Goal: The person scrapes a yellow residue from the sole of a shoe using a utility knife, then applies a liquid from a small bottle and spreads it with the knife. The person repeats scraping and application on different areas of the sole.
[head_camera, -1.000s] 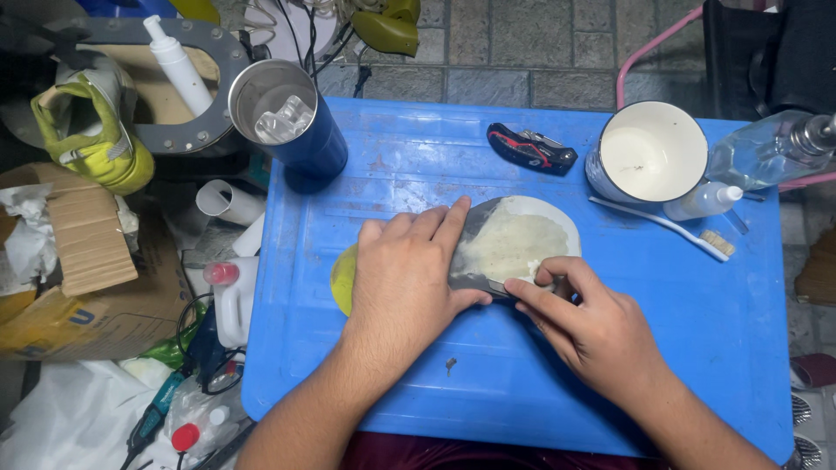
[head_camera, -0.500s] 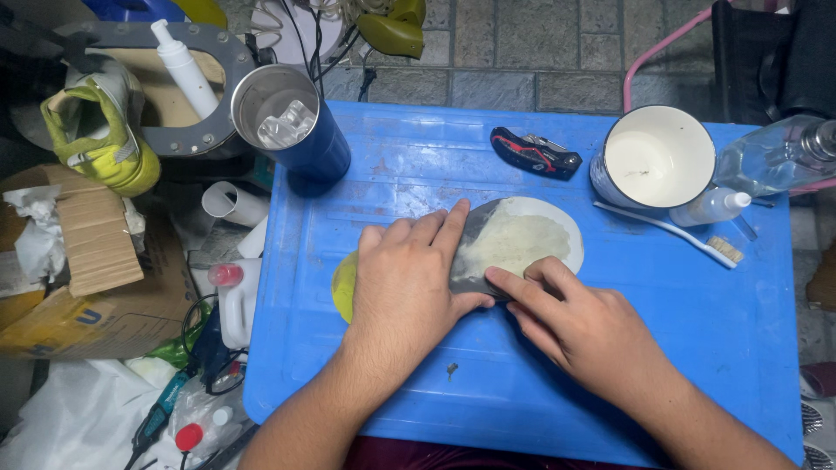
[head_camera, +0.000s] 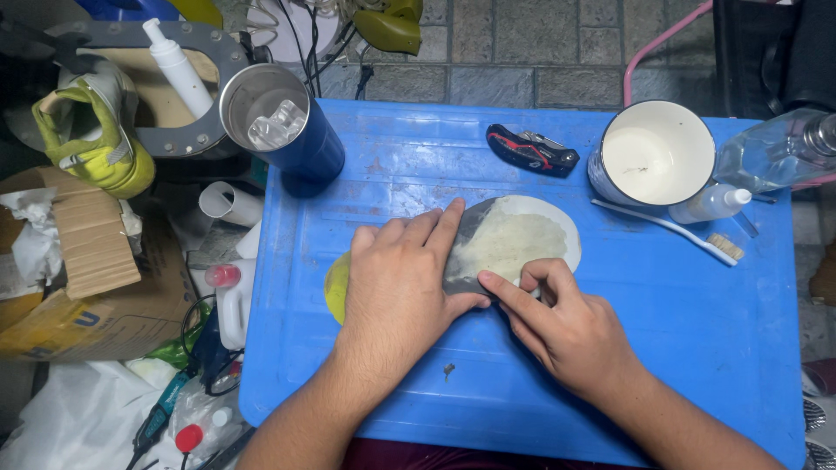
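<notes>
far left, off the surface: yellow-green shoe (head_camera: 91, 130) on clutter, torn cardboard box (head_camera: 78, 278) below it, white squeeze bottle (head_camera: 174, 65) standing upright behind.

blue steel tumbler (head_camera: 283, 130) at the top left corner of the blue surface (head_camera: 697, 348), ice inside.

left hand (head_camera: 396, 283) lies flat, palm down, fingers (head_camera: 418, 228) together and stretched out, pressing the left part of a shoe insole (head_camera: 514, 244). the insole lies mid-surface, pale face up with a grey patch by the hand; its yellow-green end (head_camera: 337, 285) shows left of the wrist.

right hand (head_camera: 566, 326) just beside the left, at the insole's lower edge. index finger extended along that edge, the others curled in (whether they pinch a small tool i cannot tell; something dark shows under the fingertip).

above the insole: red and black folding knife (head_camera: 531, 148), closed, well apart from both hands.

right: white enamel mug (head_camera: 653, 157), a toothbrush (head_camera: 666, 229) lying below it, small white bottle (head_camera: 710, 204) on its side, clear plastic bottle (head_camera: 775, 152) at the edge.
</notes>
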